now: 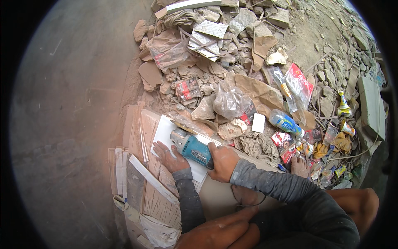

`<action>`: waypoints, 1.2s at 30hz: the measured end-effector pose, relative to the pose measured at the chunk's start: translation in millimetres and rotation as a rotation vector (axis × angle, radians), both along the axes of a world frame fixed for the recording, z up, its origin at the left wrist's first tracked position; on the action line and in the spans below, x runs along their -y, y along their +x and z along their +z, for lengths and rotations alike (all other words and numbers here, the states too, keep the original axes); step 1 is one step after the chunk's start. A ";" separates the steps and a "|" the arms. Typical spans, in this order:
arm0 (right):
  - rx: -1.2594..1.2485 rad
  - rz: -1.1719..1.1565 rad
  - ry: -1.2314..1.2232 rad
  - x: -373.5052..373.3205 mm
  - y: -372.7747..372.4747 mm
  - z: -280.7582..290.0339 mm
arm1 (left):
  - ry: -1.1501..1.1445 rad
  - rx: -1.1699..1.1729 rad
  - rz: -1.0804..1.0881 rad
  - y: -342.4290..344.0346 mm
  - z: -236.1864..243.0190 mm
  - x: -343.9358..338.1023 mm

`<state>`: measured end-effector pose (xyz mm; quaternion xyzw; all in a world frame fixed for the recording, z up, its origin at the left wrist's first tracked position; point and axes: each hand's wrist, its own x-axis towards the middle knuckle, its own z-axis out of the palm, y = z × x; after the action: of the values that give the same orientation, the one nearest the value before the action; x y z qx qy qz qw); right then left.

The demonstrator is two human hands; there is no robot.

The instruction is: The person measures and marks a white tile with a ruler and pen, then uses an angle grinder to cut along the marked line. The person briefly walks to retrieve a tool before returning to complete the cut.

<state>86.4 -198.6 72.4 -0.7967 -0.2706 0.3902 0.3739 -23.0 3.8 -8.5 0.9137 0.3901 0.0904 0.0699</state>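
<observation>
My right hand [224, 162] is wrapped round the rear of a teal angle grinder [195, 150]. The grinder's metal head points up and to the left, with its disc [180, 126] along the far edge of a white flat sheet, perhaps a tile [163, 129]. Flat on this sheet, beside the grinder head, my left hand [171, 157] rests with its fingers stretched out. The sheet lies on a pale, cracked board [156, 182]; part of it is hidden under the grinder and my hand.
Several white strips [153, 179] lie left of my arm. Beyond the grinder spreads rubble with a clear plastic bag [230, 99], a plastic bottle [286, 123], brown paper [259, 90] and wrappers. My bare foot [299, 167] stands among litter on the right. Dusty floor [70, 124] extends leftward.
</observation>
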 end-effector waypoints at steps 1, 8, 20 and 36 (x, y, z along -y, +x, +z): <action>-0.009 0.000 -0.010 -0.1 0.1 0.1 | -0.004 -0.001 0.002 0.1 0.3 0.1; -0.020 0.010 -0.016 2.1 1.3 0.0 | -0.024 0.009 0.014 1.2 1.2 1.0; -0.020 0.002 -0.011 9.8 2.4 2.4 | -0.017 -0.005 0.004 1.2 2.8 0.5; -0.098 0.059 -0.035 -5.7 12.0 11.2 | 0.018 0.011 -0.009 0.1 0.1 0.1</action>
<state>98.4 -192.9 83.6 -0.7747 -0.2685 0.4443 0.3609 -23.0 3.7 -8.4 0.9155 0.3847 0.0987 0.0642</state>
